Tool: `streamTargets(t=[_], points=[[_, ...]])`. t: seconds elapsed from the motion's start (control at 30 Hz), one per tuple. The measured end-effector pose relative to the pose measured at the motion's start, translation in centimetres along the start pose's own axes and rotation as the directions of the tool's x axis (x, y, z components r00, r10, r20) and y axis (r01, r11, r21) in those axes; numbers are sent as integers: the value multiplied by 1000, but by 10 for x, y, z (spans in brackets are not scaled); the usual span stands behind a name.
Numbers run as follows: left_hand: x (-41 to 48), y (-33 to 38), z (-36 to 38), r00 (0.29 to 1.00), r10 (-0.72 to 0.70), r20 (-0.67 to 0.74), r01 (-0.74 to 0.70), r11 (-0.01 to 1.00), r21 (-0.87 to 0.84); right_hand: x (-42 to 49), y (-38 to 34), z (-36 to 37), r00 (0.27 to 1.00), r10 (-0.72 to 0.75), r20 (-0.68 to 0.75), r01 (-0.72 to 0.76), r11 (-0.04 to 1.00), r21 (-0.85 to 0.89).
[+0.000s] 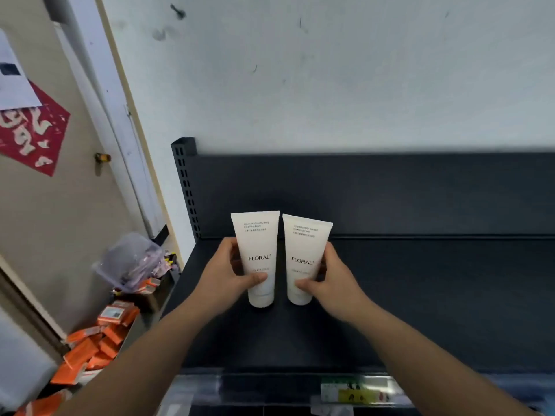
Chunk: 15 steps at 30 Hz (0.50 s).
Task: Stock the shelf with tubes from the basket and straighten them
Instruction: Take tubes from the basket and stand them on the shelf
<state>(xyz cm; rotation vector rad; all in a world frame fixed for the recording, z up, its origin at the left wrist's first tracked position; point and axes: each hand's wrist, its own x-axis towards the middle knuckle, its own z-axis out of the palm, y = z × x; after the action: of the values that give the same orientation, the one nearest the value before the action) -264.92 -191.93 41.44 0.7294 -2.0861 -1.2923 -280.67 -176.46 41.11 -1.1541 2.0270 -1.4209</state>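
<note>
Two white FLORAL tubes stand cap-down, side by side, on the dark shelf [420, 295]. My left hand [223, 276] grips the left tube [257, 250] near its lower half, thumb across the front. My right hand [333, 283] grips the right tube [303, 253] the same way. The left tube stands nearly upright; the right one leans slightly to the right at its top. A narrow gap separates them. The basket is not in view.
The shelf has a dark back panel [390, 190] and a perforated upright post [186, 187] at its left end. A price-label strip [354, 388] runs along the front edge. Left of the shelf lie orange boxes [96, 343] and a clear plastic bin [129, 259].
</note>
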Motion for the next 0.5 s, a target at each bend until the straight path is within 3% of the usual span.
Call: streamTargets(t=[0.17, 0.5], points=[[48, -23, -8, 1000, 6, -3, -6, 999, 34, 41, 6, 3, 996, 40, -83, -44, 998, -51], [104, -33, 7, 988, 40, -150, -26, 995, 97, 105, 17, 8, 962, 157, -224, -179, 980, -81]])
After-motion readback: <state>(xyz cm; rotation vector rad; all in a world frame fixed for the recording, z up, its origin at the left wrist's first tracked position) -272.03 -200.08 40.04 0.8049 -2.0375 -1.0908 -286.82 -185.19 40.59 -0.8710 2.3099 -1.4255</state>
